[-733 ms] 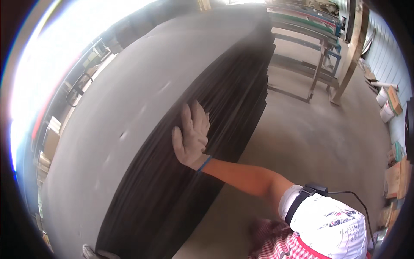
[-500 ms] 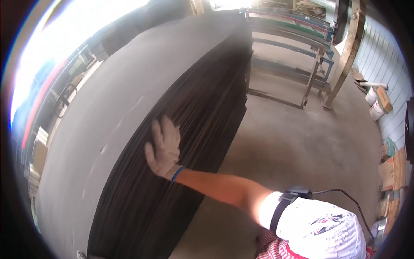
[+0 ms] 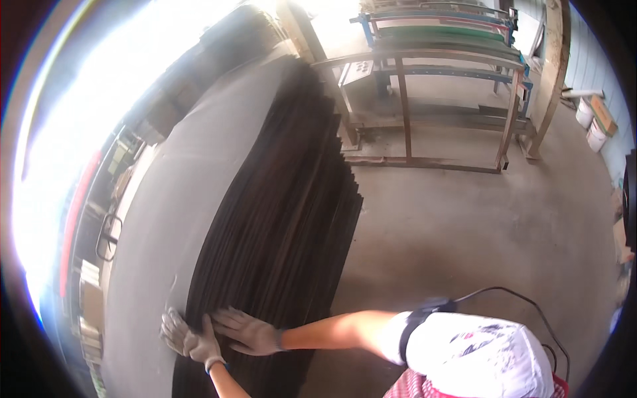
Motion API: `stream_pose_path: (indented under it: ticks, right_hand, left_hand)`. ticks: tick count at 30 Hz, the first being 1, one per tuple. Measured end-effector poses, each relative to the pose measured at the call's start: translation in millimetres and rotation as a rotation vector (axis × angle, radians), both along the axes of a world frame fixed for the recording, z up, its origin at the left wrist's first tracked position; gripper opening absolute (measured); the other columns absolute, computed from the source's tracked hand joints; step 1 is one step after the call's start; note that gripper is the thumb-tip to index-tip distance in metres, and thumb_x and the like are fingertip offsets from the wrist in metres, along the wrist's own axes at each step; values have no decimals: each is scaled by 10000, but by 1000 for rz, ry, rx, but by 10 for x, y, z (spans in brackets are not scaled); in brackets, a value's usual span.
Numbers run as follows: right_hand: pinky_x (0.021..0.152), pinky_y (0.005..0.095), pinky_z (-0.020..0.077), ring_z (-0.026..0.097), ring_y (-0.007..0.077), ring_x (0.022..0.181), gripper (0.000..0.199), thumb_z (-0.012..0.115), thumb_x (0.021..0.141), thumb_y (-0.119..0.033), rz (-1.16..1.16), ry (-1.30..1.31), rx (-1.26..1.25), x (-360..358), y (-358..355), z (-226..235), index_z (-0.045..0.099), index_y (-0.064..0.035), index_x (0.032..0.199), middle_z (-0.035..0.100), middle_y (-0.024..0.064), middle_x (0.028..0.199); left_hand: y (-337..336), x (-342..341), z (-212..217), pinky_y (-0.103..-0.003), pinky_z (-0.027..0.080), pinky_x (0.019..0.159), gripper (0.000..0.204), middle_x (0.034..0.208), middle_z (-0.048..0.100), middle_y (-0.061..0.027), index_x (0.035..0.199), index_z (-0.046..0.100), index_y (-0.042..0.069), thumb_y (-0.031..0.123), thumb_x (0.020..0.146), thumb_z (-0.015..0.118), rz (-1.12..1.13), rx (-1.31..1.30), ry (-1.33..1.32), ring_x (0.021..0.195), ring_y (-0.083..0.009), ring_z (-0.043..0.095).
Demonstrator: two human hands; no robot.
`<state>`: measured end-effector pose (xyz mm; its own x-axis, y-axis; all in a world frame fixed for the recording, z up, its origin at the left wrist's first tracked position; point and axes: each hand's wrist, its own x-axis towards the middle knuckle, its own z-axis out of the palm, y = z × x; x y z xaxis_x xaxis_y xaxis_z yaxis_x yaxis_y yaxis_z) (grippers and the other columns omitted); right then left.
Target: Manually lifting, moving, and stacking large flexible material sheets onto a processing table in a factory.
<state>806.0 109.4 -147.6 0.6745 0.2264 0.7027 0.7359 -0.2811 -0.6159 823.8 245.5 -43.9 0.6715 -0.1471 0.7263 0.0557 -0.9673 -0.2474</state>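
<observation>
A tall stack of thin dark sheets (image 3: 279,219) fills the left and middle, its grey top sheet (image 3: 192,172) facing up. Both hands wear pale work gloves. At the near part of the stack, my left hand (image 3: 190,337) rests on the top sheet by its edge, fingers stretched out and thumb apart. Close beside it, my right hand (image 3: 249,331) lies against the layered side with extended fingers, slightly blurred. No separate object shows in either hand; what lies under the palms is hidden.
Beyond the stack stand a metal frame (image 3: 405,113) and a wooden post (image 3: 551,86). White buckets (image 3: 596,137) and a cardboard box (image 3: 602,114) sit by the right wall. Concrete floor (image 3: 451,232) lies right of the stack. A cable (image 3: 531,302) loops from my right sleeve.
My right hand has moved nearer along the stack's side. My left hand, barely visible at the lower edge before, is now beside it. The view has shifted, showing more of the far frame.
</observation>
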Motion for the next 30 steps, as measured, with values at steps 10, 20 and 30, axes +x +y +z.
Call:
stream_pose_path:
  ticks: [10, 20, 30]
  right_hand:
    - [979, 454, 441, 545, 286, 1203, 455, 458, 917, -347, 12, 1659, -1424, -1216, -5401, -3145, 581, -115, 1288, 568, 102, 1318]
    - [1017, 412, 406, 541, 338, 1169, 471, 469, 916, -414, -1010, 966, -600, 2212, -8524, -387, 634, -37, 1143, 601, 203, 1214]
    - [974, 440, 420, 535, 359, 1156, 591, 342, 939, -526, -1387, 727, -634, 4752, -11530, -250, 637, -48, 1122, 595, 192, 1213]
  left_hand:
    - [1351, 1966, -274, -468, 219, 1153, 877, 1499, 326, -109, 1458, 333, 130, 425, 725, 715, 368, 32, 76, 1403, -298, 276]
    - [-1559, 3910, -1931, -426, 330, 1076, 574, 1352, 425, -225, 1263, 466, -1, 174, 744, 638, -27, -430, 356, 1279, -356, 405]
    - [-5909, 5117, -2336, -306, 459, 945, 435, 1131, 648, -123, 1253, 551, 2, 276, 918, 588, -509, -1190, 1368, 1084, -213, 599]
